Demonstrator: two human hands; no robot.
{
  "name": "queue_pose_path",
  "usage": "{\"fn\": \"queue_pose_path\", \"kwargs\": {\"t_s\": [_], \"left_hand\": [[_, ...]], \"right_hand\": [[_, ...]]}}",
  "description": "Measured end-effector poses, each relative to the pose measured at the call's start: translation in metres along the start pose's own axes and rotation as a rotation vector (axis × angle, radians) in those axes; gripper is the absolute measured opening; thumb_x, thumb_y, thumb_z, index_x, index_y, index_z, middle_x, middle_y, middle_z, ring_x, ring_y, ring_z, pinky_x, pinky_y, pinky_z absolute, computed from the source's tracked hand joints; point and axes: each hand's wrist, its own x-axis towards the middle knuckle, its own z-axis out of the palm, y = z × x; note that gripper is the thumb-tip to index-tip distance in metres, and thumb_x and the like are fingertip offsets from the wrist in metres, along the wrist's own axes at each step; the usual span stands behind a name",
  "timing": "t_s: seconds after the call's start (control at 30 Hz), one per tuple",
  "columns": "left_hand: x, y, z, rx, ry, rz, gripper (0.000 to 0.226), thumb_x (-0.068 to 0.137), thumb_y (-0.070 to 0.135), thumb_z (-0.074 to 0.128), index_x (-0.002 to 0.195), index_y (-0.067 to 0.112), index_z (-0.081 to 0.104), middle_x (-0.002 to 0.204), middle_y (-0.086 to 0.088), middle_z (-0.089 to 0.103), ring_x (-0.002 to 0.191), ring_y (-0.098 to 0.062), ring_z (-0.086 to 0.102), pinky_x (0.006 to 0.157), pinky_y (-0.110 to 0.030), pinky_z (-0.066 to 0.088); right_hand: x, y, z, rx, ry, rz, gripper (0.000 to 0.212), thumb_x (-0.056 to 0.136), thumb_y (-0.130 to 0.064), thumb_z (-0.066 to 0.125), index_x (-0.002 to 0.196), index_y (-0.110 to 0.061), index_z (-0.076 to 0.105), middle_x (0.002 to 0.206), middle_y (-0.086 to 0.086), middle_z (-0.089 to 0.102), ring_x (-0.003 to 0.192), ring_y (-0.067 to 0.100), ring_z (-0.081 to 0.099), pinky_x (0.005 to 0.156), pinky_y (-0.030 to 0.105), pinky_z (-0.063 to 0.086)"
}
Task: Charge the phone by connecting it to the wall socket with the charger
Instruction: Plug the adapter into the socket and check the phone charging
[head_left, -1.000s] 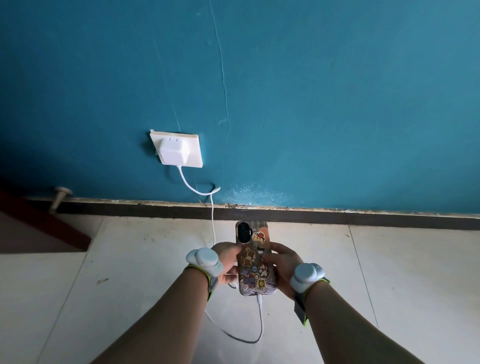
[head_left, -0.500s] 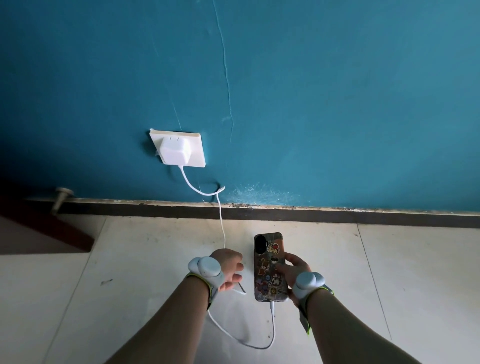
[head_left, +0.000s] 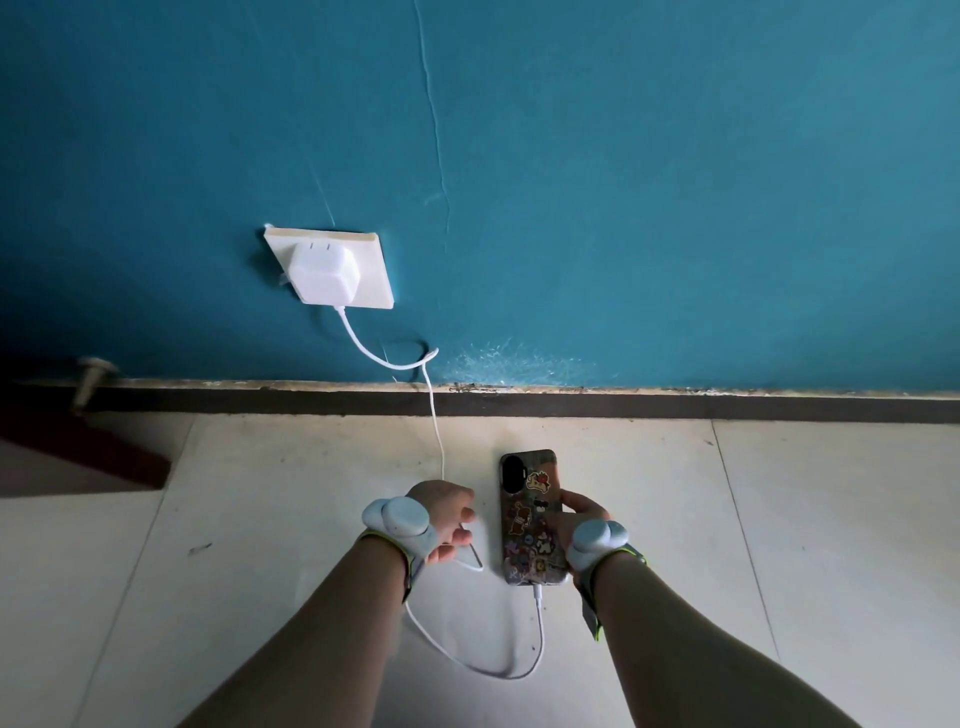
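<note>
A white charger block (head_left: 323, 275) is plugged into the cream wall socket (head_left: 371, 265) on the blue wall. Its white cable (head_left: 435, 426) hangs down, passes my left hand (head_left: 445, 512), loops over the floor and ends in the bottom of the phone (head_left: 527, 506). The phone has a sticker-covered case, lies back up and sits low over the floor tiles. My right hand (head_left: 576, 514) grips its right edge. My left hand is curled loosely around the cable, apart from the phone.
A dark skirting strip (head_left: 675, 405) runs along the wall's foot. Pale floor tiles (head_left: 805, 519) spread to both sides. A dark red wooden piece (head_left: 83, 452) and a small doorstop (head_left: 91, 376) sit at the far left.
My left hand has let go of the phone and now holds only the cable. My right hand has carried the phone to the right and down toward the floor.
</note>
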Motion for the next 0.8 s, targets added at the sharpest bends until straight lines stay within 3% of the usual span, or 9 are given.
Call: {"fn": "queue_pose_path", "kwargs": {"t_s": [0.07,0.17,0.27,0.33,0.43,0.53,0.63,0.8], "left_hand": [[0.001,-0.002,-0.001,0.002,0.022,0.009,0.018,0.096,0.018,0.041,0.079,0.018,0.048,0.071,0.004,0.053,0.062,-0.014,0.049,0.058,-0.023,0.032],[-0.003,0.0,0.0,0.004,0.031,-0.011,0.014,0.094,0.022,0.044,0.081,0.02,0.048,0.074,0.005,0.055,0.065,-0.016,0.052,0.06,-0.023,0.031],[-0.006,-0.002,0.0,0.024,0.084,0.021,0.006,0.092,0.022,0.046,0.088,0.02,0.051,0.081,0.003,0.057,0.073,-0.02,0.054,0.061,-0.025,0.033],[-0.008,-0.004,0.0,0.018,0.085,0.037,0.007,0.092,0.022,0.047,0.088,0.02,0.053,0.083,0.003,0.058,0.075,-0.021,0.055,0.062,-0.025,0.034],[-0.013,-0.004,0.0,0.008,0.081,0.029,0.007,0.092,0.022,0.048,0.086,0.021,0.051,0.083,0.002,0.057,0.078,-0.021,0.053,0.061,-0.025,0.033],[-0.015,-0.005,0.0,0.008,0.086,0.036,0.009,0.093,0.023,0.048,0.087,0.022,0.053,0.086,0.002,0.058,0.078,-0.022,0.055,0.063,-0.025,0.035],[-0.018,-0.006,-0.001,0.011,0.097,0.036,0.009,0.094,0.025,0.048,0.089,0.02,0.054,0.087,0.002,0.058,0.079,-0.021,0.058,0.066,-0.026,0.037],[-0.021,-0.005,-0.003,0.008,0.1,0.03,0.011,0.096,0.026,0.048,0.088,0.02,0.052,0.08,0.003,0.057,0.066,-0.016,0.057,0.065,-0.024,0.035]], "right_hand": [[0.003,0.001,0.001,-0.127,0.073,-0.05,0.04,0.082,0.002,0.068,0.121,-0.007,0.066,0.103,0.013,0.072,0.087,0.027,0.066,0.092,0.034,0.052],[0.0,-0.001,0.002,-0.286,0.155,-0.099,0.037,0.085,-0.002,0.065,0.121,-0.007,0.066,0.107,0.013,0.07,0.087,0.023,0.061,0.08,0.024,0.049],[-0.007,-0.004,0.004,-0.4,0.167,-0.091,0.033,0.087,-0.005,0.064,0.12,-0.006,0.064,0.123,0.013,0.066,0.086,0.019,0.055,0.071,0.025,0.048],[-0.01,-0.005,0.005,-0.554,0.206,-0.105,0.029,0.083,-0.008,0.062,0.111,-0.005,0.069,0.116,0.01,0.07,0.085,0.015,0.06,0.073,0.027,0.055],[-0.01,-0.006,0.006,-0.635,0.222,-0.095,0.028,0.088,-0.01,0.06,0.114,-0.005,0.068,0.109,0.008,0.07,0.088,0.012,0.059,0.072,0.014,0.053],[-0.012,-0.009,0.006,-0.779,0.225,-0.098,0.02,0.079,-0.015,0.065,0.096,-0.009,0.074,0.1,0.01,0.075,0.075,0.011,0.06,0.076,0.023,0.056],[-0.011,-0.004,0.005,-0.734,0.206,-0.103,0.022,0.076,-0.014,0.064,0.094,-0.007,0.075,0.101,0.013,0.075,0.082,0.013,0.068,0.074,0.026,0.056],[-0.006,0.0,0.003,-0.418,0.152,-0.08,0.038,0.088,-0.004,0.064,0.125,-0.003,0.061,0.129,0.016,0.061,0.09,0.019,0.052,0.06,0.023,0.045]]}}
